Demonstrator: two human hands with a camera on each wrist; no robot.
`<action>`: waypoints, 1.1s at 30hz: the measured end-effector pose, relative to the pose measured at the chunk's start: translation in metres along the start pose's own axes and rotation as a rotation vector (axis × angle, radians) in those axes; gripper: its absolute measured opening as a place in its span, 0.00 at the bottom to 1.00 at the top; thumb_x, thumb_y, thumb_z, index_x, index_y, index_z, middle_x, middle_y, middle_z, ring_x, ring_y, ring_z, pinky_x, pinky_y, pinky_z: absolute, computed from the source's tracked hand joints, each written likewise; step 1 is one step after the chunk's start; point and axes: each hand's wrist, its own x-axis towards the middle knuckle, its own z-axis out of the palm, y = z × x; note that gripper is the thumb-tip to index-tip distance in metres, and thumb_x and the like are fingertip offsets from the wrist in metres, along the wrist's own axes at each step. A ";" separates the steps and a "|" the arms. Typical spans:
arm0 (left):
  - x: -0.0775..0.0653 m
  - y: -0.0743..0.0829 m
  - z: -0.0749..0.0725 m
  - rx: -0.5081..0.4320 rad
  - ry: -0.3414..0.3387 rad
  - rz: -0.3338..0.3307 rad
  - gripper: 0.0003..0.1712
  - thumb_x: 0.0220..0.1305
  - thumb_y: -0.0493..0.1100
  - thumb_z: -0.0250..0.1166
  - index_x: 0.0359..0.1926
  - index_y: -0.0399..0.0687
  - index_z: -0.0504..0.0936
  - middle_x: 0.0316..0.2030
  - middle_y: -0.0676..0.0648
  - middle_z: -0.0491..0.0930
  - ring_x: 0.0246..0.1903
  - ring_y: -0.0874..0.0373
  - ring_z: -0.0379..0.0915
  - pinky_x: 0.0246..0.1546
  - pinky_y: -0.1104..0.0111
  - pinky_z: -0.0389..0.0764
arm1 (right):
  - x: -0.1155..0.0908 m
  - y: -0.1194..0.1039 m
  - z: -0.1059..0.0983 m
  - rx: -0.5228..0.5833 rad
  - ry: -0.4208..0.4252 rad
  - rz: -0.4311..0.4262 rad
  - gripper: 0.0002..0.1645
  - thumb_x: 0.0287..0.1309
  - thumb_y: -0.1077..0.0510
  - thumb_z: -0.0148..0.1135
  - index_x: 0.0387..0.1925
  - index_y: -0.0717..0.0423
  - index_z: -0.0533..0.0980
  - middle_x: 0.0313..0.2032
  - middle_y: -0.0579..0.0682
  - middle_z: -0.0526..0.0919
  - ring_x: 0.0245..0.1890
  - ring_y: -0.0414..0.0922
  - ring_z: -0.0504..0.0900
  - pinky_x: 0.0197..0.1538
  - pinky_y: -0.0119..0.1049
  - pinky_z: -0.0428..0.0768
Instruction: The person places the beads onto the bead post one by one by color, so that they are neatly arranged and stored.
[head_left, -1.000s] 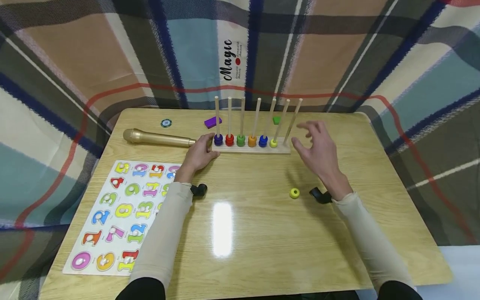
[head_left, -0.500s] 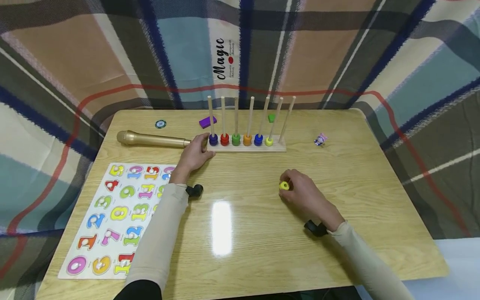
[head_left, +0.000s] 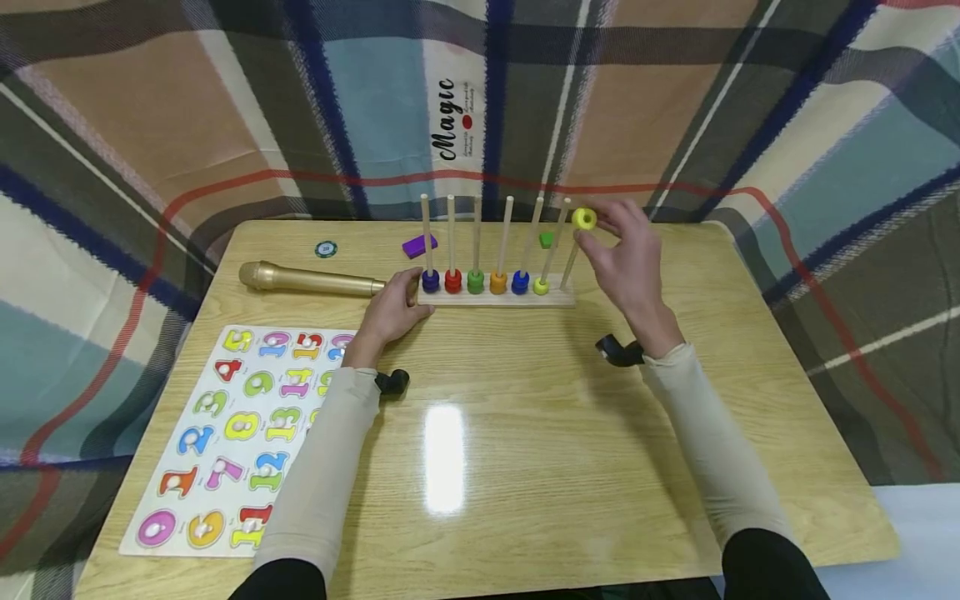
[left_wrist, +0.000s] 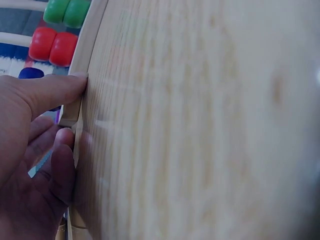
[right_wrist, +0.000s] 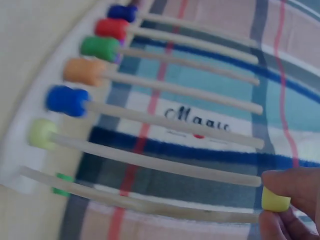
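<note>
Here, a person's right hand [head_left: 628, 254] pinches a yellow ring [head_left: 584, 219] between thumb and fingertips, holding it in the air just at the top of the last, bare rod [head_left: 572, 260] of a wooden peg rack [head_left: 498, 296]; the right wrist view shows the ring [right_wrist: 275, 199] right by that rod's tip but not yet threaded on. Across from that grip, the left hand [head_left: 393, 308] presses against the rack's near end, thumb and fingers curled round the edge of the base as if to steady it, a hold the left wrist view [left_wrist: 35, 145] confirms at close range. Beyond the ring hand, six other rods each carry one bead at the foot: purple, red, green, orange, blue and pale yellow. The step in hand looks to be the threading of the seventh rod, and the next move would call for lining the ring's hole squarely over the tilted rod tip before letting it slide down. Farther from the steadying hand lie a gold microphone [head_left: 311, 279] and a number puzzle board [head_left: 232, 433] on the worktop [head_left: 525, 467]; past the rack sit a purple block [head_left: 418, 245], a green block [head_left: 547, 239] and a small round token [head_left: 326, 248], before a plaid cloth backdrop [head_left: 225, 108].
</note>
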 end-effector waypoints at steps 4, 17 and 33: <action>-0.001 0.002 0.002 -0.001 0.001 -0.003 0.45 0.70 0.43 0.72 0.81 0.40 0.62 0.44 0.40 0.72 0.40 0.47 0.69 0.46 0.53 0.70 | 0.020 -0.001 0.003 0.029 0.009 -0.053 0.21 0.66 0.69 0.72 0.59 0.68 0.81 0.52 0.63 0.85 0.50 0.54 0.87 0.58 0.49 0.86; 0.002 0.005 0.004 -0.003 0.008 0.003 0.46 0.70 0.43 0.73 0.81 0.40 0.62 0.42 0.41 0.72 0.40 0.47 0.70 0.45 0.54 0.71 | 0.034 0.001 0.007 -0.111 -0.074 -0.019 0.18 0.67 0.69 0.68 0.57 0.67 0.84 0.54 0.63 0.86 0.50 0.57 0.86 0.56 0.50 0.85; 0.007 0.006 0.007 0.005 -0.036 -0.020 0.46 0.73 0.43 0.70 0.83 0.39 0.58 0.46 0.38 0.73 0.46 0.42 0.70 0.54 0.48 0.72 | 0.024 0.005 0.004 -0.081 -0.087 0.003 0.28 0.67 0.65 0.68 0.68 0.61 0.79 0.60 0.62 0.84 0.58 0.60 0.82 0.63 0.56 0.79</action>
